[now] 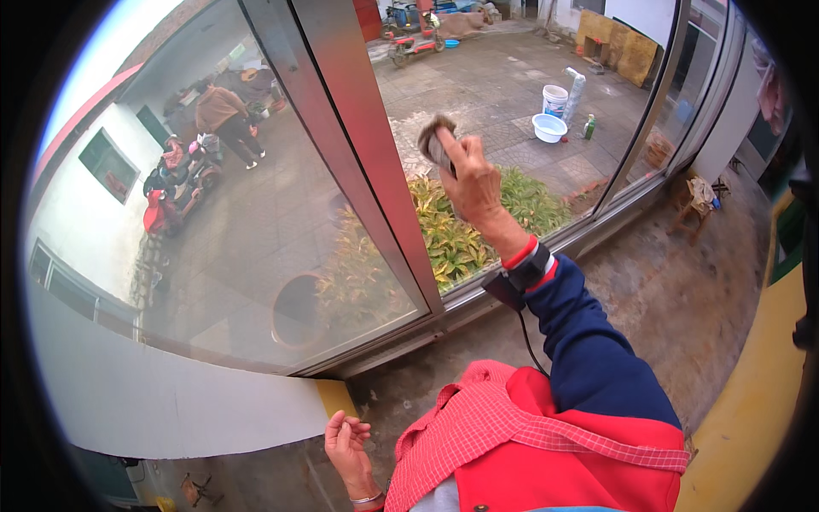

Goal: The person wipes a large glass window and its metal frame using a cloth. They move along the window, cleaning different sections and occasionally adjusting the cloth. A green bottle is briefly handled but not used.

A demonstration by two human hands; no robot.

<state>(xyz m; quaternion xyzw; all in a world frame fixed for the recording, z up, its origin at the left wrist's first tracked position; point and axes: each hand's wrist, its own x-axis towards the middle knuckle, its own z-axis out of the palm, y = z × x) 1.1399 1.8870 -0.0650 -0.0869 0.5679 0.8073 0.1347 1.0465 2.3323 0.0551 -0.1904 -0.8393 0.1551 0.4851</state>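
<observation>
My right hand (475, 182) is raised in front of the window and grips a grey-brown cloth (437, 144), bunched under the fingers. A black strap with a cable is on that wrist. Beside the hand rises the metal window frame (368, 141), and left of it is a hazy glass pane (237, 211). The view right of the frame is clearer; whether the cloth touches glass there I cannot tell. Low in the view, my left hand (347, 448) hangs beside the red checked apron (467, 435), its fingers loosely bent and nothing visible in them.
The metal sill (576, 233) runs along the window's foot. Outside are leafy plants (448, 237), a white bucket (555, 101), a pale basin (549, 128) and a green bottle (589, 127). A person (222, 115) appears in the left pane. A small wooden stool (691, 217) stands indoors at right.
</observation>
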